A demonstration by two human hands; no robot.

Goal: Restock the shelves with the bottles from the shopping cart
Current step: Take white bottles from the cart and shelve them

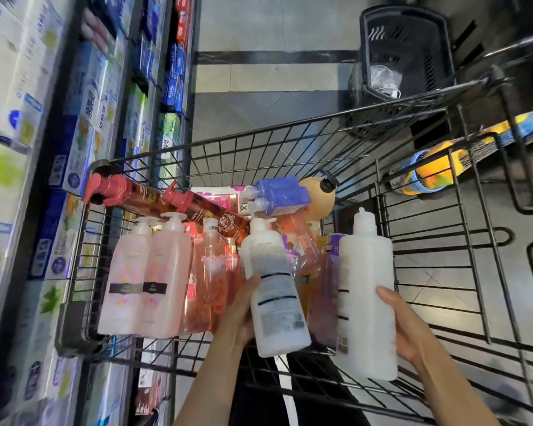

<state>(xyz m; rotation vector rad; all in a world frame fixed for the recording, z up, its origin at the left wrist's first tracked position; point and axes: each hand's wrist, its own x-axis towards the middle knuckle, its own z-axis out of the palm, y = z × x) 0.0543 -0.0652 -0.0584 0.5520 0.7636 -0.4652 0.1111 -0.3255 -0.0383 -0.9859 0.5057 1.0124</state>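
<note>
Two white bottles are held up over the near end of the cart (pixel 290 130), one in each hand. The left hand (pixel 243 312) grips the pump bottle (pixel 274 290) from behind, fingers curled round its far side so only the fingertips and the heel of the palm show; the bottle leans with its pump toward the cart's far end. The right hand (pixel 410 330) holds the taller capped bottle (pixel 366 296), thumb across its right flank, the other fingers hidden behind it. Label text on both is too blurred to read. Inside the cart, left of the pump bottle, stands a pair of pale pink bottles (pixel 145 281) with dark label bands, touching each other, and beside them a clear pink bottle (pixel 210 272). Two long red pump bottles (pixel 173 201) lie tilted across the cart's left rim. Farther in lie a blue twin pack (pixel 277 195) and a round tan bottle (pixel 317 195), partly hidden behind it. More packets lie under the held bottles, mostly covered. Left of the cart run shelves (pixel 83 118) of boxed goods, smeared by motion. Beyond the cart's far right corner sits a black basket (pixel 403 56), and right of the cart a yellow item (pixel 434 170), seen only through the wire.
</note>
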